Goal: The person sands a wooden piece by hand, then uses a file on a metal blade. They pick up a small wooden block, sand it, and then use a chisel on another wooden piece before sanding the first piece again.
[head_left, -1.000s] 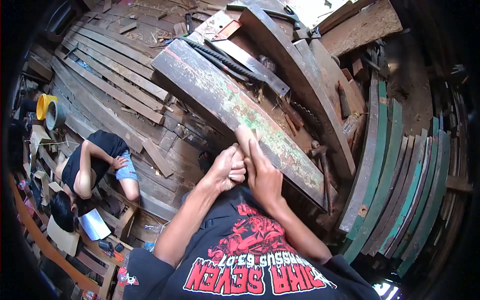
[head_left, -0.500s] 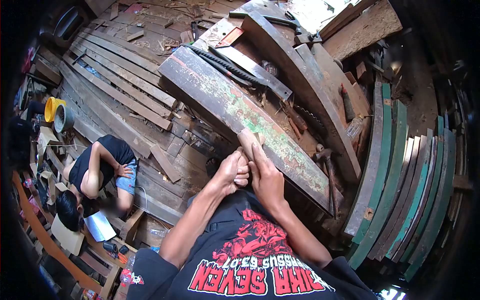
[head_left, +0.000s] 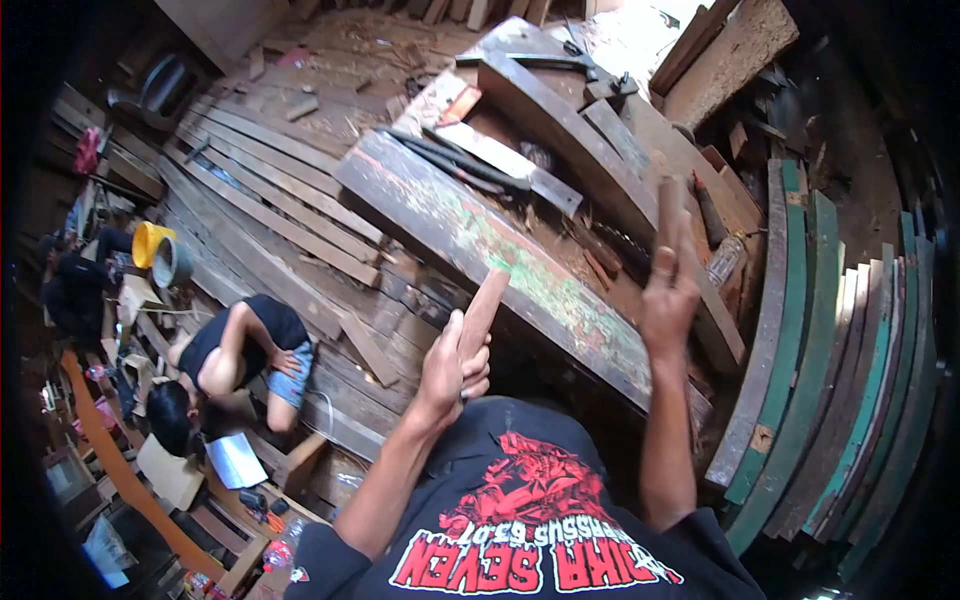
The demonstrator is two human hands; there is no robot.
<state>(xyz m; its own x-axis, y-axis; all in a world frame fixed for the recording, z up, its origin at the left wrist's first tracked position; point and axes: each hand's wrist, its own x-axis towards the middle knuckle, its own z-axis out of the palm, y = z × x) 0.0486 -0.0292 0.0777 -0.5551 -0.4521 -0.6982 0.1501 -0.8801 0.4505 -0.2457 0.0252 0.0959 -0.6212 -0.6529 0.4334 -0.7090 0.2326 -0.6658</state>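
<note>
A short brown wooden piece (head_left: 485,312) stands up out of my left hand (head_left: 450,374), whose fingers are wrapped round its lower end. Its upper end overlaps the near edge of a long plank (head_left: 540,275) with worn green paint. My right hand (head_left: 671,295) is raised over the right part of the bench, blurred by motion. Another small brown wooden piece (head_left: 670,212) shows at its fingers, held upright. Behind the hands, a metal saw blade (head_left: 510,160) and a black toothed strip (head_left: 440,158) lie on the bench.
At the left a person (head_left: 245,345) in a dark shirt bends over near a white paper (head_left: 236,461). Long boards (head_left: 290,190) cover the floor behind. Curved green planks (head_left: 790,350) stand in a row at the right. A yellow bucket (head_left: 152,244) is at the far left.
My hands have separated. The right one has moved right and away from me with a wooden piece, while the left one keeps the other piece near my body. The whole view has shifted slightly.
</note>
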